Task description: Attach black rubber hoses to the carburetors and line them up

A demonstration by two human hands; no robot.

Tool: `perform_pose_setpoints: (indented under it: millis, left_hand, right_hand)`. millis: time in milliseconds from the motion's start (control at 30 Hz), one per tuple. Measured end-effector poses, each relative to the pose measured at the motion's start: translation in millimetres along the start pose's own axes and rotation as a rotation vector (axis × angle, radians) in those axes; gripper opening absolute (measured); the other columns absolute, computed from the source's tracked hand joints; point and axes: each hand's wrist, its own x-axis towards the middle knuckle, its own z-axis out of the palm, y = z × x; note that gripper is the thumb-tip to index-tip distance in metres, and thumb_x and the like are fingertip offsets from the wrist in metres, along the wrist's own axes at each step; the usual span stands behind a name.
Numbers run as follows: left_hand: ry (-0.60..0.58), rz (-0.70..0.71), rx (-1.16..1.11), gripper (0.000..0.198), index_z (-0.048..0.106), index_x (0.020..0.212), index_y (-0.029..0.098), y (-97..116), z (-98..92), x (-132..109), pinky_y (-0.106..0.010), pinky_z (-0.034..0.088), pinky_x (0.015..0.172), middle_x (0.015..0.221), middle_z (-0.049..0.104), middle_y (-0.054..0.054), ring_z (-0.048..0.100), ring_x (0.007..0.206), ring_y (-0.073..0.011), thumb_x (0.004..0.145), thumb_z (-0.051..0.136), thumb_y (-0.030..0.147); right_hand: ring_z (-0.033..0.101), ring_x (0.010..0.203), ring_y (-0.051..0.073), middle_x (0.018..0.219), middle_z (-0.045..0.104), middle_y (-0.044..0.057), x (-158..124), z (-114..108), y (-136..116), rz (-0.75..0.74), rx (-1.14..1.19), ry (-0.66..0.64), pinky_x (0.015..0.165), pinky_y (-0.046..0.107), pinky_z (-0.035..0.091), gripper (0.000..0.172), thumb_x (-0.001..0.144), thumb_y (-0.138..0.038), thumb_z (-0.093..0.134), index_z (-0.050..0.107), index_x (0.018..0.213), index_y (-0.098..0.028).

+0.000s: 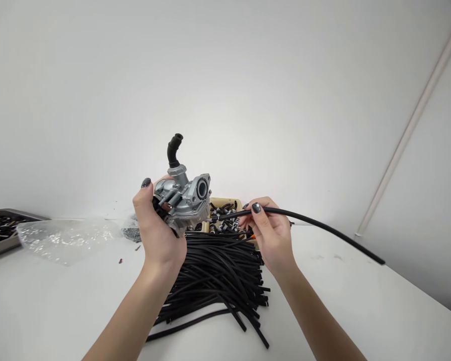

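Note:
My left hand (156, 225) is closed around a silver carburetor (190, 200), held up above the table. A bent black rubber boot (175, 149) sticks up from its top, and a round bore faces right. Between thumb and fingers, my right hand (270, 230) pinches a black rubber hose (315, 223). The hose's left end, with a small metal clip (218, 217) near it, is at the carburetor's lower right side; I cannot tell whether it sits on a fitting. Its other end droops freely to the right.
A large pile of black hoses (218, 271) lies on the white table (78, 311) below my hands. Behind it stands a yellowish bin (221, 201) with small clips and black parts. At the left are a clear plastic bag (67, 240) and a metal tray (7, 248) of small parts.

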Motion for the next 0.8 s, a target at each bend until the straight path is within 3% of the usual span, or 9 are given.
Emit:
perform_pose_setpoints:
  millis: [233,400,667,800]
  left_hand:
    - [-0.026,-0.010,0.016,0.041,0.062,0.097,0.017,-3.7,-0.6,-2.8,-0.038,0.056,0.075,0.089,0.060,-0.008,0.063,0.085,-0.0274,0.082,0.050,0.054]
    - [-0.084,0.012,0.021,0.040,0.061,0.096,0.017,-4.2,-0.8,-4.0,-0.038,0.055,0.077,0.089,0.061,-0.009,0.062,0.089,-0.0278,0.082,0.050,0.053]
    - [-0.082,0.049,0.006,0.037,0.059,0.095,0.018,-1.5,1.7,-7.7,-0.033,0.054,0.067,0.086,0.060,-0.009,0.062,0.087,-0.0276,0.085,0.047,0.052]
    - [-0.083,0.019,-0.019,0.031,0.061,0.090,0.019,0.6,5.2,-11.5,-0.023,0.047,0.052,0.086,0.060,-0.007,0.060,0.076,-0.0214,0.082,0.052,0.047]
  right_hand:
    - [0.061,0.063,0.011,0.068,0.063,0.001,-3.6,16.1,3.4,0.095,-0.068,-0.093,0.059,0.023,0.052,0.021,0.087,-0.037,0.061,0.057,0.083,-0.017]
    - [0.059,0.058,0.010,0.063,0.060,-0.001,-3.2,21.1,12.4,0.168,-0.028,-0.090,0.055,0.022,0.051,0.028,0.084,-0.041,0.064,0.053,0.076,-0.017]
    - [0.060,0.058,0.010,0.065,0.061,0.000,-11.8,25.7,10.5,0.016,0.003,-0.134,0.054,0.021,0.051,0.017,0.090,-0.031,0.057,0.053,0.082,-0.017]
    - [0.061,0.061,0.008,0.069,0.059,-0.001,-14.3,26.4,10.8,-0.060,-0.010,-0.140,0.057,0.019,0.052,0.010,0.092,-0.024,0.055,0.055,0.085,-0.018]
